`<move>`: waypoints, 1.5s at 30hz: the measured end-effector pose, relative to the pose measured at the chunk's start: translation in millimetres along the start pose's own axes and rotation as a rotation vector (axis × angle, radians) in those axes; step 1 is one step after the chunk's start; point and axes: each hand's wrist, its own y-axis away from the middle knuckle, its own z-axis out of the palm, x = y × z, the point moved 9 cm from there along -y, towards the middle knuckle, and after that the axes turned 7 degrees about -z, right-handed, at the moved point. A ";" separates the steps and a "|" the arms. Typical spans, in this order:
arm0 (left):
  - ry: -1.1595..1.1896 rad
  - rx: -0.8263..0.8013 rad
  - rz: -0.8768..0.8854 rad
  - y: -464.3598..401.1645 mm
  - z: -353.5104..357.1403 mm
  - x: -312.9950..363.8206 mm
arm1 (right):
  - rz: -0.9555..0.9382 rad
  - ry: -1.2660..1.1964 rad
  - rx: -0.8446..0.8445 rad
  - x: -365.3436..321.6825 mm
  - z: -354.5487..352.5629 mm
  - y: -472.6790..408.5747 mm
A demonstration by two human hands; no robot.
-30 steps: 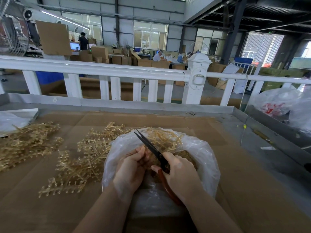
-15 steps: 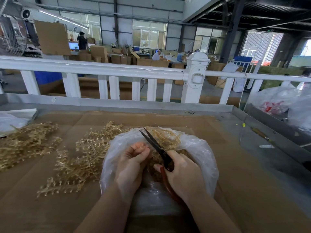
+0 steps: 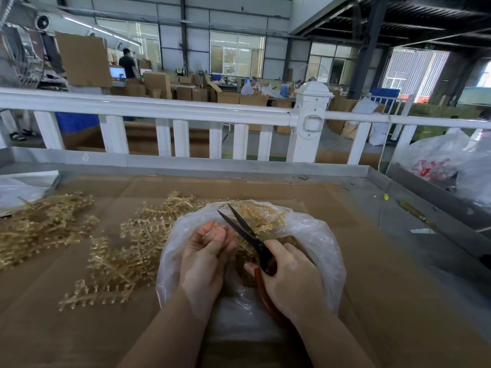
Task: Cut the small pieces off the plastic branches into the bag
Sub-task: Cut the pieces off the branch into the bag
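Observation:
A clear plastic bag (image 3: 322, 251) lies open in front of me, partly filled with small tan cut pieces. Over its mouth my left hand (image 3: 206, 254) pinches a thin tan plastic branch (image 3: 212, 233) between thumb and fingers. My right hand (image 3: 291, 278) grips the red handles of black-bladed scissors (image 3: 245, 232); the blades stand apart, pointing up and left beside the branch tip. More tan branches (image 3: 127, 257) lie in a heap left of the bag.
A second heap of branches (image 3: 39, 224) lies at far left beside a white bag (image 3: 18, 191). Brown cardboard (image 3: 398, 301) covers the table, which has a raised metal rim (image 3: 186, 164). A white railing (image 3: 159, 110) stands behind it. Filled plastic bags (image 3: 438, 158) sit at right.
The scissor blades have opened from nearly closed, and their tips have shifted right. My left hand has risen slightly and turned the branch toward the blades.

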 end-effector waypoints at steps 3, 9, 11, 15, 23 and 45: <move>0.025 0.015 -0.007 -0.8 -2.7 0.1 | -0.002 -0.004 0.007 -0.7 -1.9 0.5; 0.037 0.002 -0.004 1.6 1.0 2.4 | 0.031 -0.037 -0.032 1.6 -2.8 -0.1; 0.033 -0.001 -0.001 2.2 2.0 2.2 | 0.064 -0.071 -0.040 4.9 -4.3 -1.1; 0.032 -0.008 -0.034 0.8 4.9 0.0 | 0.125 -0.148 -0.049 12.0 -6.9 -4.2; -0.105 0.012 0.051 3.9 6.4 3.3 | 0.134 -0.203 -0.054 13.4 -10.2 -7.1; -0.186 -0.156 0.110 11.7 19.1 1.7 | 0.115 -0.287 0.004 3.3 -7.4 -21.9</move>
